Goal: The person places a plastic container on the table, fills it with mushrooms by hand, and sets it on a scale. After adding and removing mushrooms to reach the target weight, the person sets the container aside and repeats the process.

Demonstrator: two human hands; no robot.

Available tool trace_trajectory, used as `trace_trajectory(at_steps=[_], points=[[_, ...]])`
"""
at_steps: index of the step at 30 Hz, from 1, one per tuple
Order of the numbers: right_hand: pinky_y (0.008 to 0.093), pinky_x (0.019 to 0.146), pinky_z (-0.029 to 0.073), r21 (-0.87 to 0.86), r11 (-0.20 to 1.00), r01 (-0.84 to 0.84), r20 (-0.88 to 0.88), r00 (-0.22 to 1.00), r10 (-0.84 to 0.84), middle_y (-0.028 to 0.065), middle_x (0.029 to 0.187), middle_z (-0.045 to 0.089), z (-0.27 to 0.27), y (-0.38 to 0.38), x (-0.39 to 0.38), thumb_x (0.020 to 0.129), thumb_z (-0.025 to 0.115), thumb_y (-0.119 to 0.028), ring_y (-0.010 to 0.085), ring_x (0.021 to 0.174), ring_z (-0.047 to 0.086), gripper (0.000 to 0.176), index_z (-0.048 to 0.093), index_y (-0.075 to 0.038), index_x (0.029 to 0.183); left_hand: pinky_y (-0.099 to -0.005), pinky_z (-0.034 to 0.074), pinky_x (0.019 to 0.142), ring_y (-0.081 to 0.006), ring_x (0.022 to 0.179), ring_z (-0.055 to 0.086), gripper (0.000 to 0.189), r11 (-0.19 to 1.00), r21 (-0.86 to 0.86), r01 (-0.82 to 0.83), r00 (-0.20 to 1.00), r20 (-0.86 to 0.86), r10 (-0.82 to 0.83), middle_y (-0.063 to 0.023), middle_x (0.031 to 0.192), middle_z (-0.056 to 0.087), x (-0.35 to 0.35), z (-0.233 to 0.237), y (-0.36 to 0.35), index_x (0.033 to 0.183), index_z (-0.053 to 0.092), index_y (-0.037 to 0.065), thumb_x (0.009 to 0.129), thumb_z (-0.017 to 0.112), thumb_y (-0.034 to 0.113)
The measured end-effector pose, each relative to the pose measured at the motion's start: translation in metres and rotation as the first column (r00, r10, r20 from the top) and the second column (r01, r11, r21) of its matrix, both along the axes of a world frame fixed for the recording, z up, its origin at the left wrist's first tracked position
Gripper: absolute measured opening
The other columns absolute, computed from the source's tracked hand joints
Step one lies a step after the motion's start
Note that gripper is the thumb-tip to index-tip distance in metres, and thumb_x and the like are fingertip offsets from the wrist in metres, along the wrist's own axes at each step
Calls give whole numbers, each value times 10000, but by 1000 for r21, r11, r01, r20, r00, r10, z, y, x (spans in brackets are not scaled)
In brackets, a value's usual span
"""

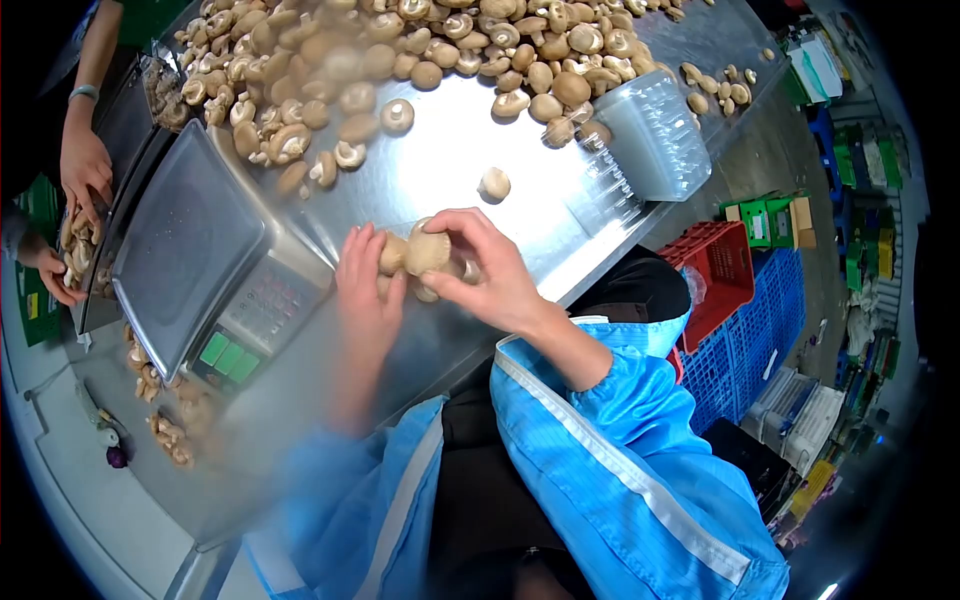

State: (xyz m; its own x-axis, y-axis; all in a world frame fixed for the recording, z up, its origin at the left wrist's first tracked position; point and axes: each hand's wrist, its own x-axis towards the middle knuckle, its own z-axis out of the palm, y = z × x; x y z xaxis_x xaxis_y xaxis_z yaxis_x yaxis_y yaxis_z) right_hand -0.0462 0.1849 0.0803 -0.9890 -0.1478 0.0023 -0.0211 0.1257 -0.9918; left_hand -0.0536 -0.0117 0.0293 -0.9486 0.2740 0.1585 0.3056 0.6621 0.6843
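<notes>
Just above the steel table's near edge, my two hands come together around a small cluster of shiitake mushrooms. My right hand (492,275) pinches a pale-capped mushroom (428,252) between thumb and fingers. On the other side, my left hand (365,285) curls its fingers and thumb against another mushroom (392,256). More mushrooms show partly beneath, and whatever supports them is hidden by my hands. A single mushroom (495,183) lies on the table beyond my right hand. To the left of my left hand is a digital scale (195,240) with a bare grey pan.
A large mushroom heap (480,45) covers the far part of the steel table (440,140). Stacked clear plastic trays (655,135) stand at its right edge. At left, another person's hands (85,165) handle mushrooms. Red (715,265) and blue crates (745,320) stand right.
</notes>
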Motion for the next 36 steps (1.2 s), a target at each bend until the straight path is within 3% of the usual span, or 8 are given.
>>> trace_trajectory(at_steps=[8,11,14,16,17,19,23,36], points=[[482,1121,326,729,651,212,-367,924,110,164,1388,485,-39,-1,12,855,684,-251,379,1322,417,582,505,-102,1388,-442,320,1143,-371,1373,395,653,999,50,-6,999,50,3,-204,1466,424,7,-13,2,1421,426,35,821,679,84],[471,1138,314,658,745,111,-320,936,143,182,1432,449,-34,4,10,879,649,-267,393,1339,404,580,487,-65,1398,-419,352,1116,-339,1348,433,638,984,166,-60,995,85,46,-194,1450,445,3,-4,1,1420,436,35,827,671,64],[451,1116,353,534,818,212,-202,972,-120,214,1400,470,-32,18,20,872,646,-210,403,1310,435,585,466,-18,1395,-378,414,1049,-274,1238,522,581,976,125,-179,975,153,159,-167,1367,519,11,-6,-15,1394,469,27,844,652,45],[447,989,454,489,827,277,-153,961,-231,238,1247,556,-34,32,24,842,598,-52,411,1169,534,512,485,20,1337,-360,472,967,-257,1119,587,519,960,122,-254,951,215,224,-166,1280,570,14,-19,-39,1366,487,22,867,628,52],[452,910,480,563,809,170,105,956,-274,223,1130,599,-36,37,30,840,565,-24,388,1068,584,470,505,10,1305,-358,506,913,-266,1049,616,484,946,177,-270,936,278,215,-177,1231,590,18,-30,-45,1351,492,21,884,611,64],[431,806,515,583,812,44,114,984,-135,203,966,628,-65,47,44,840,558,-25,366,869,641,447,514,-21,1285,-316,534,777,-210,854,642,398,920,187,-345,886,389,253,-137,1071,652,22,-49,-46,1269,562,29,872,593,29],[300,625,549,150,962,227,417,868,-270,78,907,566,-77,29,48,850,510,57,151,701,614,429,503,24,1278,-281,529,681,-168,725,633,346,898,226,-378,863,437,254,-80,895,661,17,-60,-36,1180,620,26,843,578,-38],[238,603,514,101,995,10,163,986,-26,70,952,613,24,-35,-29,863,558,20,107,675,645,485,499,-4,1343,-182,507,658,-51,717,568,478,645,604,-468,874,425,235,-22,962,587,-6,53,-121,1293,567,35,833,562,-98]])
